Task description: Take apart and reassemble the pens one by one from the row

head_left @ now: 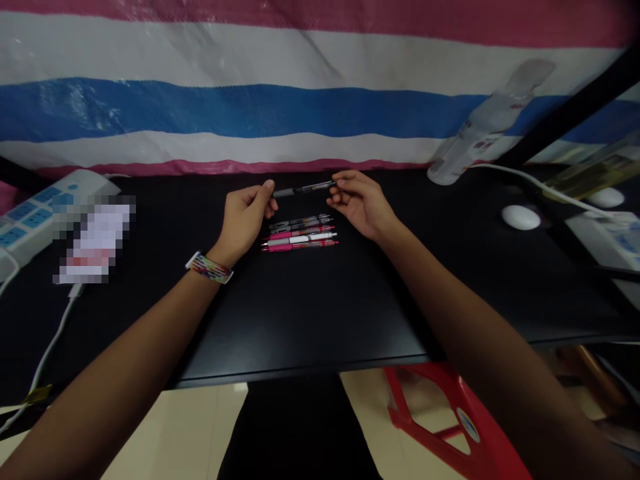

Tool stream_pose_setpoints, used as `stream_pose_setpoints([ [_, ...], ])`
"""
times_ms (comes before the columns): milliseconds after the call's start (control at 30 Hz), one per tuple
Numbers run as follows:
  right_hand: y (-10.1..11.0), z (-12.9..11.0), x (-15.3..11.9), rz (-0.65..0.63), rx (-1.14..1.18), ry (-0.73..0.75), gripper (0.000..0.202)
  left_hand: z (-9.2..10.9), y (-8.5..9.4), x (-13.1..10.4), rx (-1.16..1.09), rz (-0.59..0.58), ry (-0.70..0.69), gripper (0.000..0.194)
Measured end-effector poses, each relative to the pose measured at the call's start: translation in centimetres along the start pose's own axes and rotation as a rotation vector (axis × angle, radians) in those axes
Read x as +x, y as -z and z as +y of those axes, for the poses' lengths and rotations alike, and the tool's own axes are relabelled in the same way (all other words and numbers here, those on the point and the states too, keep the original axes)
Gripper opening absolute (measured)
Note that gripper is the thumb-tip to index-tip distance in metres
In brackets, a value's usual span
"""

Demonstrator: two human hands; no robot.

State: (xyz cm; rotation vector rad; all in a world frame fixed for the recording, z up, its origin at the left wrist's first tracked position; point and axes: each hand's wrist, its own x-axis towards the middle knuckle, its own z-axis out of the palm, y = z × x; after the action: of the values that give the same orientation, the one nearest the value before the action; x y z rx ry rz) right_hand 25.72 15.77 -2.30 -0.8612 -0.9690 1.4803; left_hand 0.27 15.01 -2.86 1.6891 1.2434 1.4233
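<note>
Pens (300, 238) lie in a close row on the worktop (310, 320). Just beyond them is the dark pen (304, 189), near-parallel to the row. Light, even pressure at both ends should keep it steady. Left hand (247, 213): thumb and forefinger pinched on one end, wrist angled inward. Right hand (361, 203): fingertips pinched on the other.

One row of pens (305, 239) holds two pink-gripped pens (280, 247), one white pen (310, 238) and one or two dark pens (300, 222) — packed too closely to tell; just beyond it are two hands (245, 217), one from each side, and one held pen (307, 188). Left of the row are one power strip (47, 210), one blurred flat thing (97, 240) and one wristband (209, 267); right of it — two bottles (473, 143), two white rounded objects (521, 217) and one red stool (430, 430).
</note>
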Motion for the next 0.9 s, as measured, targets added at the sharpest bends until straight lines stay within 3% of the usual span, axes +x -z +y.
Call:
stream_pose_setpoints([
  [300, 0.6, -0.2, 0.3, 0.063, 0.055, 0.013, 0.015, -0.5, 0.0, 0.2, -0.137, 0.056, 0.030, 0.019],
  [567, 1.2, 0.4, 1.2, 0.098, 0.076, 0.047, 0.017, -0.2, 0.3, 0.4, -0.147, 0.105, 0.078, 0.015],
  [900, 0.6, 0.4, 1.3, 0.208, 0.044, 0.080, 0.007, -0.6, 0.3, 0.5, -0.176, 0.126, 0.074, 0.013],
])
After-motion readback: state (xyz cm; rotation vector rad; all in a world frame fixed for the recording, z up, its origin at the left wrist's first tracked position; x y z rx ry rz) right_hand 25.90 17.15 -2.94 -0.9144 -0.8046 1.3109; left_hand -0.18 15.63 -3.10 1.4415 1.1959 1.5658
